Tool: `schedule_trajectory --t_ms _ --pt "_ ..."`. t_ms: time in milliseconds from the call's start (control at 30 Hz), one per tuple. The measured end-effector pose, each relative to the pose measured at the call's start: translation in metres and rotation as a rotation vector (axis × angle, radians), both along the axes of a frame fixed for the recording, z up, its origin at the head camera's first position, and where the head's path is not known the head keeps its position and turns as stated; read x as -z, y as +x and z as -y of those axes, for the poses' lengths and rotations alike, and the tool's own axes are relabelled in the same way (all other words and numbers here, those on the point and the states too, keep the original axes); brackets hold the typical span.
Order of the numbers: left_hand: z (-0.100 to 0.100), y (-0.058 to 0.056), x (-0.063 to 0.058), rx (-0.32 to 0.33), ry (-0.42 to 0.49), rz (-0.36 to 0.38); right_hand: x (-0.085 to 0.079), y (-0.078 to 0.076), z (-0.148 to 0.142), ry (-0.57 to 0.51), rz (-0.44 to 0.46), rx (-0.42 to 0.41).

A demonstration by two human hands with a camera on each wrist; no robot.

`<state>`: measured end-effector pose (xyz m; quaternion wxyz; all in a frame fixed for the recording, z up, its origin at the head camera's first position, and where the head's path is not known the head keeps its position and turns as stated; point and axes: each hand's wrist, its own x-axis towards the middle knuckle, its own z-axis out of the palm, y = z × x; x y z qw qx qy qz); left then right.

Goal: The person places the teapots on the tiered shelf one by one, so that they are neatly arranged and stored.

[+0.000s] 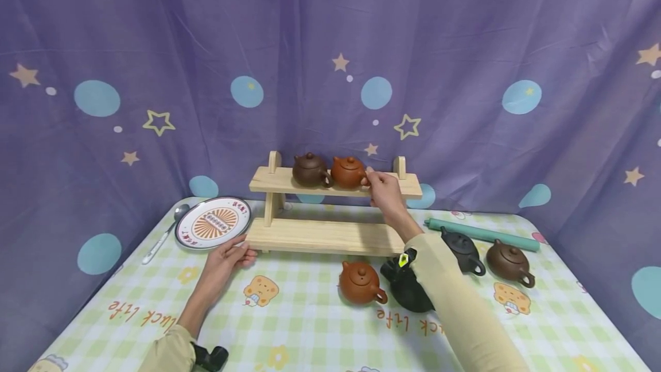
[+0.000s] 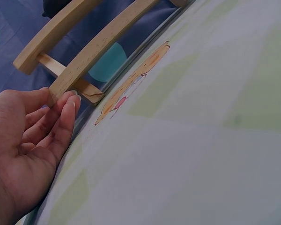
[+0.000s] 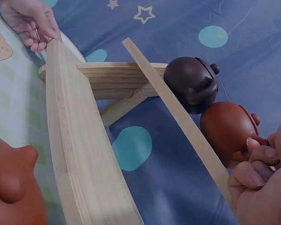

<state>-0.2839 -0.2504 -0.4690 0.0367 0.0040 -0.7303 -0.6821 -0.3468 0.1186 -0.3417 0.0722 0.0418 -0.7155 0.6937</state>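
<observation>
A two-tier wooden shelf (image 1: pixel 325 235) stands at the back of the table. On its upper tier sits a dark brown teapot (image 1: pixel 310 171), and right beside it an orange-brown teapot (image 1: pixel 348 173). My right hand (image 1: pixel 386 193) pinches the handle of that orange-brown teapot, spout pointing left. In the right wrist view, its fingers (image 3: pixel 257 171) curl at the handle, close to the board's edge. My left hand (image 1: pixel 227 260) grips the left end of the lower tier between thumb and fingers, as the left wrist view (image 2: pixel 42 126) also shows.
Before the shelf stand another orange-brown teapot (image 1: pixel 360 284) and a black teapot (image 1: pixel 408 291), partly behind my right sleeve. Farther right are a dark grey teapot (image 1: pixel 461 248), a brown teapot (image 1: pixel 508 262) and a green rod (image 1: pixel 482 233). A plate (image 1: pixel 192 240) and spoon (image 1: pixel 164 238) lie left.
</observation>
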Motion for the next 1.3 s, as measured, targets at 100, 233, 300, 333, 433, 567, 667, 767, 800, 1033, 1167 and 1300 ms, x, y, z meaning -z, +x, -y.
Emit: schedule_trajectory --t_ms 100,233,300,333,433,567,667,767,800,1033,1167,1300 --pt "-0.0001 0.0001 -0.0003 -0.001 0.001 0.006 0.0005 -0.0004 0.0007 0.002 -0.002 0.004" --pt "-0.0002 0.0003 -0.0008 -0.001 0.001 0.008 0.0001 -0.0002 0.0018 0.007 -0.002 0.019" --pt "-0.0003 0.0006 -0.0009 -0.002 -0.001 0.008 -0.0008 0.0005 0.0027 0.01 -0.006 0.024" --pt "-0.0003 0.0006 -0.0011 -0.004 -0.004 0.009 -0.0014 0.0008 0.0032 0.014 -0.006 0.026" --pt "-0.0001 0.0011 -0.0015 -0.002 -0.011 0.011 -0.0031 0.002 0.0046 0.029 -0.003 0.03" --pt "0.0001 0.0016 -0.0018 0.001 -0.014 0.007 -0.0047 0.0033 0.0064 0.051 0.001 0.032" --pt "0.0002 0.0017 -0.0019 0.003 -0.016 0.004 -0.0052 0.0036 0.0067 0.056 -0.001 0.026" --pt "0.0 0.0013 -0.0019 0.005 -0.021 0.003 -0.0049 0.0036 0.0056 0.049 0.003 0.011" --pt "-0.0002 0.0012 -0.002 0.006 -0.022 0.003 -0.0047 0.0038 0.0048 0.046 0.006 0.003" --pt "-0.0008 0.0012 -0.0025 0.001 -0.024 0.009 -0.0021 0.0031 0.0007 0.031 0.004 -0.059" --pt "-0.0013 0.0022 -0.0031 -0.002 -0.025 0.015 -0.0006 0.0023 -0.001 0.024 0.003 -0.074" --pt "-0.0014 0.0024 -0.003 -0.002 -0.022 0.011 0.0005 0.0031 -0.0027 -0.002 0.009 -0.076"
